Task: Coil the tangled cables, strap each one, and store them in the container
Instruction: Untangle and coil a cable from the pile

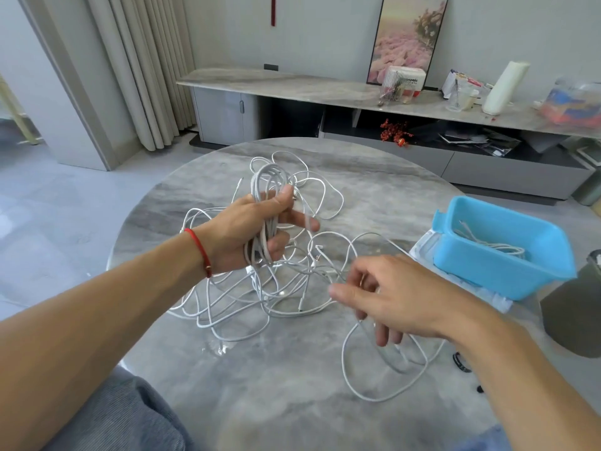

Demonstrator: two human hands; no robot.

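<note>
Over the table [276, 385] — left hand [247, 229] fingers grip coiled cables [270, 190]; right hand [396, 301] fingers loosely curled — blurred

Single head-worn view, wide-angle, looking forward and down over round marble table [292, 402]; hands close below lens. Far sideboard [292, 86] bowed, probably lens distortion. No second view to overlap.

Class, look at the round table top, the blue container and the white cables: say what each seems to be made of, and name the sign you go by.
Table top: looks like polished grey marble or a stone-look slab; veined bands and soft reflections.
Blue container: likely moulded plastic; uniform colour, smooth rounded rim.
White cables: probably rubbery plastic sheath; they bend in loose, smooth loops.
</note>
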